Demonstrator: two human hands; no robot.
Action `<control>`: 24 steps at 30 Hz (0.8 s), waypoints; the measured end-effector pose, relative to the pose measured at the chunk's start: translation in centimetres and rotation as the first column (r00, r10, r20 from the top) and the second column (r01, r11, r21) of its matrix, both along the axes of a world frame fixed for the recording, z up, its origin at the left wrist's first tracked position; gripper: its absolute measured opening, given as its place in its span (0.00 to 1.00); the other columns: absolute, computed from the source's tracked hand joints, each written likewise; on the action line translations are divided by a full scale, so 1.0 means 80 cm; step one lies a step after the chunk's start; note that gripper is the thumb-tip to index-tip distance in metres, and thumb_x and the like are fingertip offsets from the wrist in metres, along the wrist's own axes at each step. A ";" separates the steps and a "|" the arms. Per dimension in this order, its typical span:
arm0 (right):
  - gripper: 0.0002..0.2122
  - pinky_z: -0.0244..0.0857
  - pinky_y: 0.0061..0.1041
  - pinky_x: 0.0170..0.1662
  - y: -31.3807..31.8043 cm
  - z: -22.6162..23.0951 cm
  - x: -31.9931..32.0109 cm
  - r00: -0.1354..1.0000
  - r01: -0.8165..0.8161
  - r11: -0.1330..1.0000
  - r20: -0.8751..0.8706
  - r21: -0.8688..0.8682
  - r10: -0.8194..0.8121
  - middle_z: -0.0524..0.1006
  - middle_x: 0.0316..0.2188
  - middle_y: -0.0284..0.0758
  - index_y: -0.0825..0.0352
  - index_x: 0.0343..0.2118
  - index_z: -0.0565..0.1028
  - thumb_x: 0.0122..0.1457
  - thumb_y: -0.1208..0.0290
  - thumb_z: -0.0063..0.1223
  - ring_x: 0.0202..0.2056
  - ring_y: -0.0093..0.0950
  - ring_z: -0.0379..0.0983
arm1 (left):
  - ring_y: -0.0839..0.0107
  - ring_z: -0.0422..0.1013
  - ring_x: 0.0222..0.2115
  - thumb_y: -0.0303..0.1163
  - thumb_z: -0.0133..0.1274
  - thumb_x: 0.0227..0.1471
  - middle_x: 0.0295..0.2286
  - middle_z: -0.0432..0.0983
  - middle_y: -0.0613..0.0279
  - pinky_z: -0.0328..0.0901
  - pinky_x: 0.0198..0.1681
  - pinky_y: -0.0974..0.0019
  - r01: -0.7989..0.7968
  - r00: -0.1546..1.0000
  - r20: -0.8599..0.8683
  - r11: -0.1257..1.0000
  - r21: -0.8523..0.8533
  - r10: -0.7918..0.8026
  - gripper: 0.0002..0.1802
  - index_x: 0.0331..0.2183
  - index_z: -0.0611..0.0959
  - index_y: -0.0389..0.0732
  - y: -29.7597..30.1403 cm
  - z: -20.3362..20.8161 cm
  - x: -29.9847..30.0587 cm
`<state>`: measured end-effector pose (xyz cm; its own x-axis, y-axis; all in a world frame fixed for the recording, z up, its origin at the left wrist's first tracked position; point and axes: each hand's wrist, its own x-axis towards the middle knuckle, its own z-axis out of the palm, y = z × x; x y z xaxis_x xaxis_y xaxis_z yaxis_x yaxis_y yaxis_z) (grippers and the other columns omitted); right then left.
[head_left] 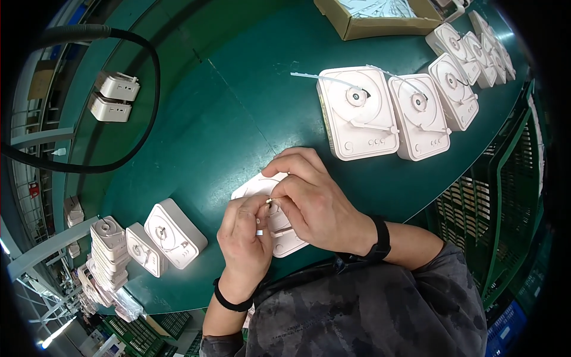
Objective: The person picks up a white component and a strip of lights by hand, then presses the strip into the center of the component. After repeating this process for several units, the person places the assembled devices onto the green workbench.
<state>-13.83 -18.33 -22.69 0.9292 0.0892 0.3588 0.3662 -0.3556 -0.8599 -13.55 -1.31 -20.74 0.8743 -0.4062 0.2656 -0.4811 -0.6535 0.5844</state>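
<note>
A white device shaped like a small record player (pixel 286 244) lies on the green table in front of me, largely covered by my hands. My left hand (pixel 245 235) is closed, its thumb and forefinger pinching a tiny pale piece (pixel 269 201) above the device's round platter. From the other side, the thumb and forefinger of my right hand (pixel 321 205) meet at that same piece, while its other fingers curl over the far edge of the device. The piece is too small to name. A little white and blue tab (pixel 259 232) shows beside my left fingers.
Several matching devices (pixel 360 134) stand at the right, some with pale blue strips (pixel 315 75) across them. Others (pixel 176 235) stand and pile up at the left. A carton of strips (pixel 386 27) is at the back. A black hose (pixel 156 77) loops at the far left.
</note>
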 end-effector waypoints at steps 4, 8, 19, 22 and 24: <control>0.06 0.66 0.38 0.50 -0.002 -0.002 0.001 1.000 -0.015 1.000 0.004 0.010 0.015 0.73 0.47 0.43 0.71 0.29 0.72 0.51 0.86 0.56 0.52 0.45 0.66 | 0.57 0.75 0.29 0.12 0.57 0.46 0.34 0.76 0.56 0.70 0.27 0.60 0.036 0.999 -0.010 0.999 -0.027 -0.036 0.17 0.39 0.76 0.38 0.005 0.000 0.002; 0.06 0.65 0.39 0.51 0.000 -0.001 -0.001 1.000 -0.006 1.000 -0.001 0.016 0.006 0.73 0.46 0.42 0.71 0.29 0.71 0.51 0.86 0.55 0.52 0.45 0.66 | 0.58 0.74 0.29 0.11 0.55 0.47 0.33 0.76 0.55 0.70 0.29 0.62 0.036 0.999 0.010 0.999 -0.010 -0.036 0.15 0.38 0.76 0.37 0.000 0.001 0.001; 0.04 0.64 0.39 0.51 0.003 -0.002 0.000 0.999 -0.036 0.999 0.001 0.024 0.036 0.73 0.44 0.42 0.71 0.29 0.70 0.53 0.86 0.52 0.51 0.44 0.65 | 0.59 0.73 0.28 0.10 0.53 0.46 0.30 0.76 0.54 0.69 0.31 0.62 0.040 0.998 0.042 0.998 -0.051 -0.038 0.14 0.36 0.78 0.35 -0.004 -0.004 0.003; 0.04 0.64 0.39 0.52 0.004 0.003 0.000 0.999 -0.045 0.999 -0.005 -0.016 0.045 0.73 0.44 0.41 0.71 0.29 0.70 0.53 0.86 0.51 0.51 0.45 0.65 | 0.58 0.76 0.28 0.14 0.58 0.38 0.32 0.78 0.56 0.71 0.27 0.61 0.065 0.993 0.102 0.998 -0.027 -0.062 0.20 0.38 0.79 0.38 -0.001 -0.011 0.005; 0.04 0.64 0.40 0.52 0.002 0.000 0.001 0.999 -0.048 0.998 -0.001 -0.043 0.048 0.73 0.45 0.42 0.71 0.31 0.71 0.54 0.84 0.52 0.51 0.45 0.65 | 0.59 0.76 0.28 0.14 0.58 0.40 0.32 0.78 0.55 0.71 0.27 0.62 0.054 0.992 0.114 0.998 -0.025 -0.051 0.19 0.39 0.79 0.38 -0.003 -0.014 0.007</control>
